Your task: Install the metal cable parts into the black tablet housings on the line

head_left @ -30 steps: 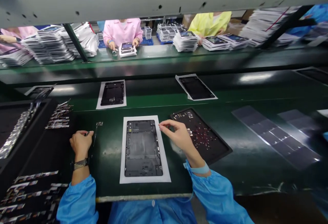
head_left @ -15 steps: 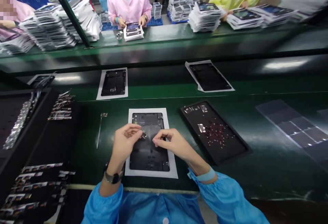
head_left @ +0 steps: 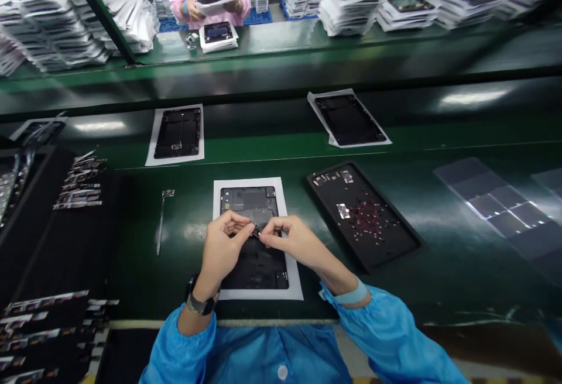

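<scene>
Clad in a bright blue smock (head_left: 246, 352), slightly shiny and creased, fitted with a round white button (head_left: 282, 372) at six o'clock in the view. Covered toward seven o'clock by a loose left sleeve (head_left: 180, 349) of the same blue, gathered at its end, with a dark, metallic-looking watch band (head_left: 202, 304) just beyond. Covered toward five o'clock by a matching, puffed right sleeve (head_left: 395, 328), bunched in soft folds beside a pale blue wristband (head_left: 352, 294).
</scene>
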`<state>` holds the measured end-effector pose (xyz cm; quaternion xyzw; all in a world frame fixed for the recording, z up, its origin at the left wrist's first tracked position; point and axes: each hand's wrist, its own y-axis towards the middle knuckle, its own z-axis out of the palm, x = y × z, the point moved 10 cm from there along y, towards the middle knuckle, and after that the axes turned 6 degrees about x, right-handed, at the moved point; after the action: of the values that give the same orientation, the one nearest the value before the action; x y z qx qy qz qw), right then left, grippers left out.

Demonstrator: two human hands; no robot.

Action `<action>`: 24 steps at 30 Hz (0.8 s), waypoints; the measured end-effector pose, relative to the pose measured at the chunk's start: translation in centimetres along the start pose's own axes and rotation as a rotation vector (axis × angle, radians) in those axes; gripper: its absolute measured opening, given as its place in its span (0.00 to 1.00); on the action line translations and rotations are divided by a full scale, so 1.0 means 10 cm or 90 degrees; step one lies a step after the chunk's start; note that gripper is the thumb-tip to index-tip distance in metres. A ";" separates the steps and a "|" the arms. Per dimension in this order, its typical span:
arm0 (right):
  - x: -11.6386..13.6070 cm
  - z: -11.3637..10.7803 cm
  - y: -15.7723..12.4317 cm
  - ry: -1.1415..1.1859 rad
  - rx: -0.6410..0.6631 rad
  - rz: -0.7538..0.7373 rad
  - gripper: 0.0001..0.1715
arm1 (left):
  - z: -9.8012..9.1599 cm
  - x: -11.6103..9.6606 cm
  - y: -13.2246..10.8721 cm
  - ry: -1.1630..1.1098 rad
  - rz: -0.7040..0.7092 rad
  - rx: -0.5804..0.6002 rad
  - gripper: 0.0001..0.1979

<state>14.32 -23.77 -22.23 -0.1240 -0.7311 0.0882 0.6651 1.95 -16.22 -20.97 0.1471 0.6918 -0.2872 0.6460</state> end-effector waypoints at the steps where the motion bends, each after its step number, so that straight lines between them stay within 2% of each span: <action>1: -0.01 0.00 0.00 -0.008 0.001 0.005 0.08 | 0.00 -0.01 -0.01 0.019 0.007 -0.004 0.06; 5: -0.01 -0.01 -0.01 -0.049 -0.016 0.008 0.08 | 0.02 -0.03 -0.04 0.069 0.015 -0.027 0.05; 11: 0.07 -0.08 -0.06 -0.117 -0.075 -0.017 0.08 | 0.03 0.01 -0.05 0.044 0.009 -0.077 0.04; 24: 0.03 -0.10 -0.04 -0.088 -0.034 -0.012 0.08 | 0.03 0.17 0.00 -0.029 -0.018 -0.042 0.06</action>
<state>15.25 -24.09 -21.72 -0.1283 -0.7787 0.0707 0.6100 2.01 -16.67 -22.60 0.1096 0.6881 -0.2768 0.6617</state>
